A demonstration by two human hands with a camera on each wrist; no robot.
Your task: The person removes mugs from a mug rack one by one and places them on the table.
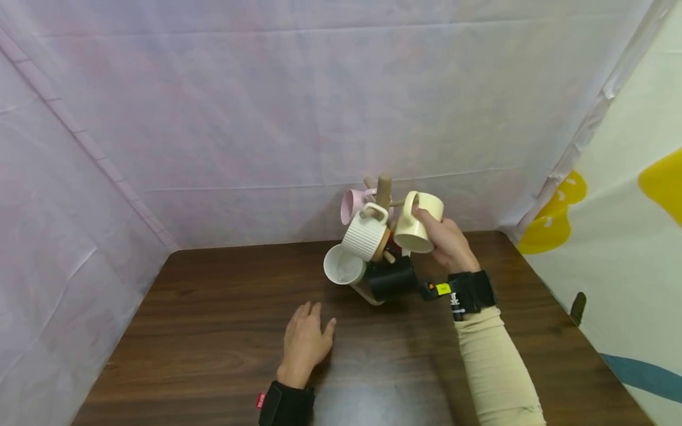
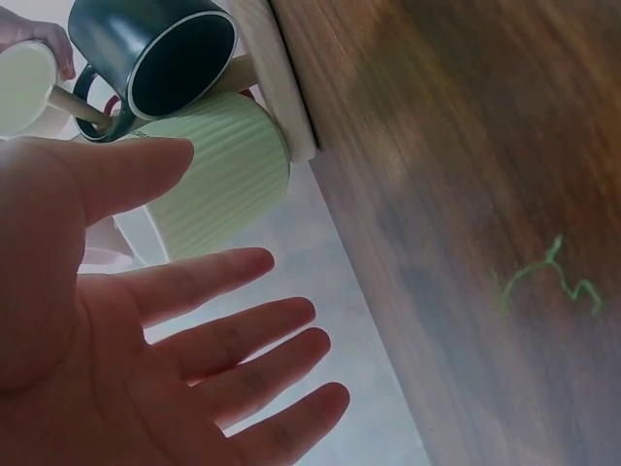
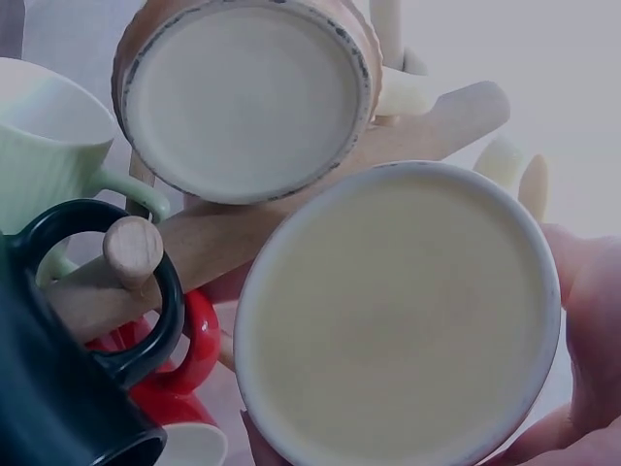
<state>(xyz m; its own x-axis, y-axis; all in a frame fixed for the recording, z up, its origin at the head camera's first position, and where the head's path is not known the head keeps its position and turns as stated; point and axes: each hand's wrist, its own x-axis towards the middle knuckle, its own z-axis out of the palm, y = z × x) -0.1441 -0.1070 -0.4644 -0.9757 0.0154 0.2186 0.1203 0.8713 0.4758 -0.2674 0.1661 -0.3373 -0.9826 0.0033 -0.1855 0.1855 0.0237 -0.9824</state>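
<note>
My right hand grips a cream-yellow mug beside the upper right of a wooden mug tree. A peg points toward this mug's handle; whether it passes through the handle, I cannot tell. In the right wrist view the mug's round base faces the camera. On the tree hang a white ribbed mug, a pink mug, a pale mug, a black mug and a partly hidden red mug. My left hand, fingers extended, holds nothing near the tree's front left.
The mug tree stands at the back of a dark wooden table, close to a pale cloth wall. A patterned cloth hangs along the right side.
</note>
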